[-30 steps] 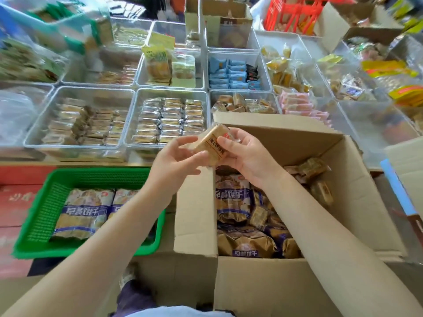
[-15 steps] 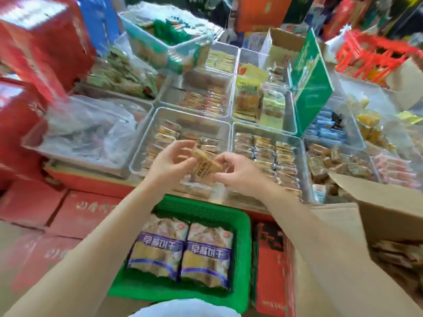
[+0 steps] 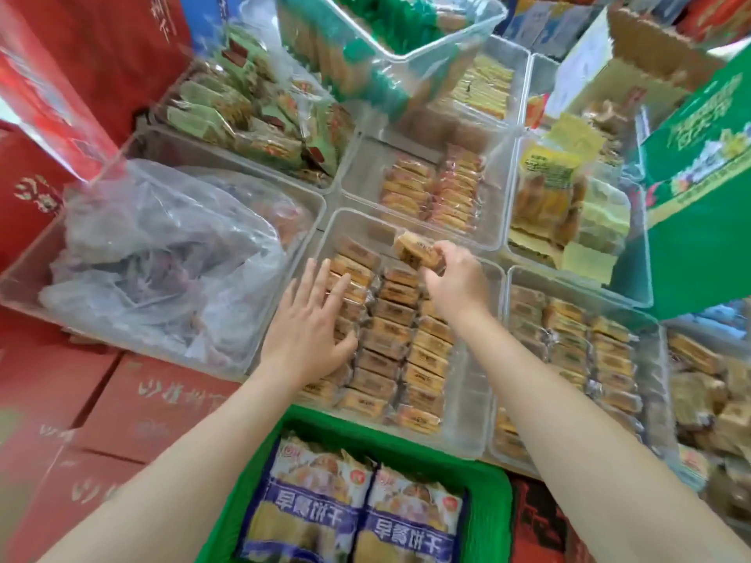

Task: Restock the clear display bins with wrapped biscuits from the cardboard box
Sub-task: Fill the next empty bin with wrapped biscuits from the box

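A clear display bin (image 3: 467,420) in the middle holds rows of wrapped brown biscuits (image 3: 400,351). My right hand (image 3: 457,284) pinches one wrapped biscuit (image 3: 418,251) above the far end of the bin's rows. My left hand (image 3: 311,325) lies flat with straight fingers on the left row of biscuits. The cardboard box is out of view.
A green basket (image 3: 493,509) with two large biscuit bags (image 3: 357,505) sits below the bin. A bin with a crumpled plastic bag (image 3: 162,262) stands to the left, more filled clear bins behind and to the right (image 3: 577,351). Red cartons (image 3: 101,404) stack at left; a green box (image 3: 699,188) at right.
The view has swung left from the cardboard box to the bins. My left hand let go of the biscuit and pressed onto the left row; my right hand carried the biscuit over the bin.
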Motion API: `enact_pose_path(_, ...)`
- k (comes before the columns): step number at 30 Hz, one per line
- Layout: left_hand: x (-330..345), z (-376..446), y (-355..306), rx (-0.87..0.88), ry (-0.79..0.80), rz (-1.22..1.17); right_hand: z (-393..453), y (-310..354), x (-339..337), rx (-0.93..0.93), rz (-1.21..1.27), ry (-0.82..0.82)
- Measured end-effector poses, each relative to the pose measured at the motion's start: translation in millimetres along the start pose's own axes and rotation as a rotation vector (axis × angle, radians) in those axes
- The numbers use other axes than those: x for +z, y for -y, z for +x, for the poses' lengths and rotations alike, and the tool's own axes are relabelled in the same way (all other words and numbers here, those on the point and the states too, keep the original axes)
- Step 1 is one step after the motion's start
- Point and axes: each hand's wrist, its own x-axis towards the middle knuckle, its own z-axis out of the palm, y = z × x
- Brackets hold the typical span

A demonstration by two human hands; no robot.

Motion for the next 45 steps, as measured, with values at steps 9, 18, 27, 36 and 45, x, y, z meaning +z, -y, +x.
enact_pose_path(9,-3.8,0.4,1.5,-0.005,-0.013,-0.247,37.7,32.8,65.0,-0.241,-0.223,0.042)
enact_pose_path(18,-5.5,0.9,1.8,-0.024,-0.004,-0.309,32.2,22.1,60.6,-0.215,0.127,-0.015)
enact_pose_path(27,-2.8,0.8,2.7,-0.029,-0.036,-0.326,35.8,41.2,83.2,-0.421,-0.199,-0.15)
enact_pose_path(36,0.8,1.5,4.2,-0.017,-0.024,-0.284,23.9,43.7,92.2,-0.505,-0.404,-0.138)
enact_pose_path(45,-4.4,50.4,0.5,0.092,0.063,0.061,27.3,26.0,69.1,-0.26,-0.114,-0.167)
